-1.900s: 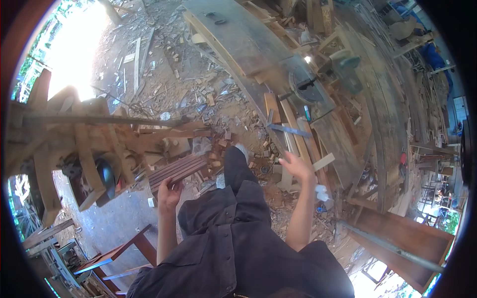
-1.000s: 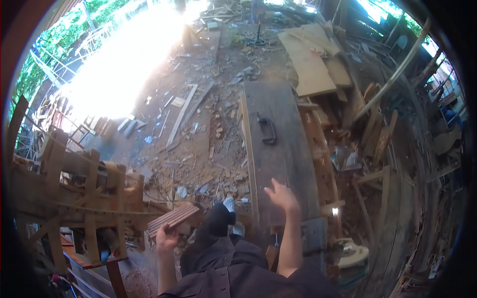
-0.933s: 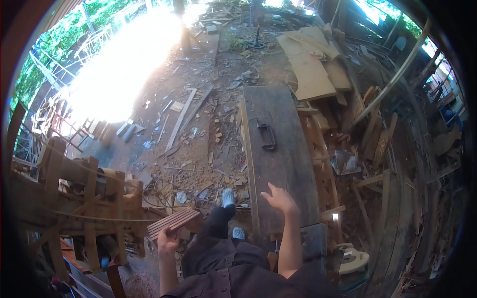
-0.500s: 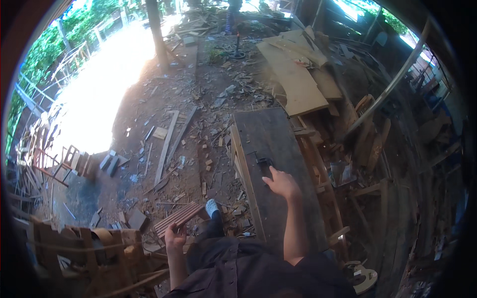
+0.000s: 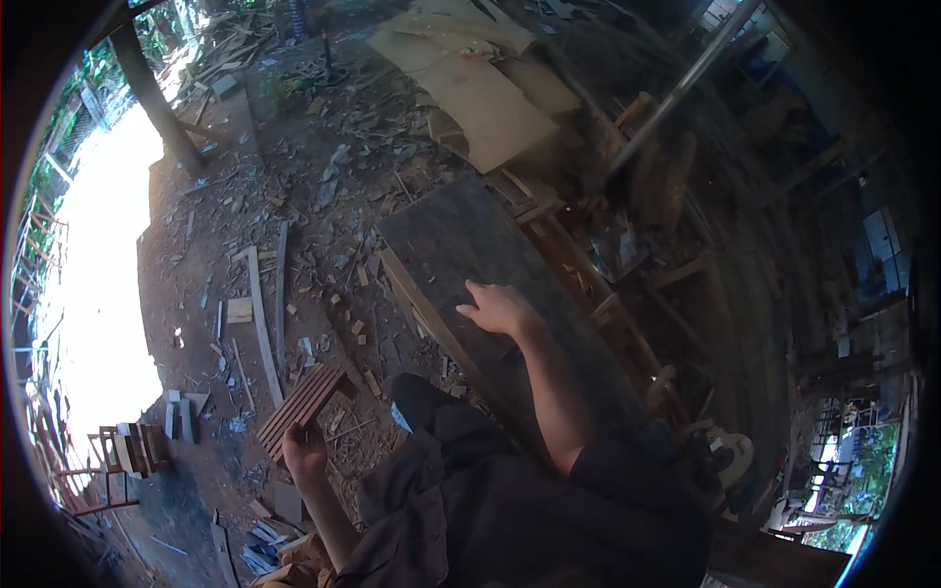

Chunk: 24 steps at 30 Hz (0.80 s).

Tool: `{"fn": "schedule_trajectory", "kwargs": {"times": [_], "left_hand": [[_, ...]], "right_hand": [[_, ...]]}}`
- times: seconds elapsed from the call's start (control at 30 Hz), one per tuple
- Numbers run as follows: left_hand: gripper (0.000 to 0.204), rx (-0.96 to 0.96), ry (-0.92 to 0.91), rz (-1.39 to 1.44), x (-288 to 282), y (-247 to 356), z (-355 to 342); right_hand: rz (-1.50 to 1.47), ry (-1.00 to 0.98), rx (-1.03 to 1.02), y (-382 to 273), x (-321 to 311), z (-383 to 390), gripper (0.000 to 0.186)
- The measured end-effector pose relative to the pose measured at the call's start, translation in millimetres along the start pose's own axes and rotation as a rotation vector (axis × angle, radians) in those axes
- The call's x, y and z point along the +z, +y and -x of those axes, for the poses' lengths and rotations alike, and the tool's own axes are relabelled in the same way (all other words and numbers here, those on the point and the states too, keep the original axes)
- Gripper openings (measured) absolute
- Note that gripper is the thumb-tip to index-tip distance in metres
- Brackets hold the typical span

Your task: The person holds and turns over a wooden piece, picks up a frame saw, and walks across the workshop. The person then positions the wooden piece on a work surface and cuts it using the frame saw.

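Note:
My left hand (image 5: 305, 449) grips the near end of a small reddish-brown slatted wooden piece (image 5: 297, 404), held low in front of me to the left. My right hand (image 5: 498, 308) reaches over a long dark wooden board (image 5: 437, 234), with thumb and fingers apart and nothing in its grip. Whether it touches the surface I cannot tell. The dark C-clamp from earlier frames is not clearly visible; my hand and forearm may cover it. A pale wooden edge (image 5: 417, 304) runs along the board's left side.
Tan sheet offcuts (image 5: 469, 103) lie beyond the board. A pale pole (image 5: 676, 93) slants at the right beside timber piles (image 5: 667, 196). A wooden post (image 5: 152, 93) stands at the upper left. Loose strips (image 5: 263, 323) and scraps litter the dirt floor. Stacked wooden pieces (image 5: 130, 449) are at the lower left.
I have moved forward along the board and turned, so the scene has shifted and rotated. My right hand has reached farther over the board; my left still carries the slatted piece.

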<state>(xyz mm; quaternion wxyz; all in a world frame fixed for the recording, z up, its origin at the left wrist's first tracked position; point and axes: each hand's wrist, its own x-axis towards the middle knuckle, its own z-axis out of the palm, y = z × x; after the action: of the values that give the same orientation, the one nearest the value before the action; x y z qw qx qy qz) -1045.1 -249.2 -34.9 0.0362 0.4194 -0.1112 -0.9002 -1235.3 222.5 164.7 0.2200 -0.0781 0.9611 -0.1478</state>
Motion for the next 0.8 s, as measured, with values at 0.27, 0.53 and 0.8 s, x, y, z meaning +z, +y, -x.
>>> {"fn": "schedule_trajectory", "kwargs": {"times": [0.27,0.53,0.8], "left_hand": [[0.024,-0.132,-0.073,-0.104,83.9,20.4,-72.4],[0.022,-0.092,0.017,-0.276,216.6,46.3,-184.1],[0.025,-0.054,-0.103,-0.319,347.9,69.5,-258.9]], "right_hand": [[-0.108,-0.013,0.403,70.9,9.0,-44.8,0.063],[-0.256,-0.022,0.437,60.0,4.7,-186.9,0.066],[-0.248,0.029,0.332,23.9,-57.3,-322.0,0.067]]}}
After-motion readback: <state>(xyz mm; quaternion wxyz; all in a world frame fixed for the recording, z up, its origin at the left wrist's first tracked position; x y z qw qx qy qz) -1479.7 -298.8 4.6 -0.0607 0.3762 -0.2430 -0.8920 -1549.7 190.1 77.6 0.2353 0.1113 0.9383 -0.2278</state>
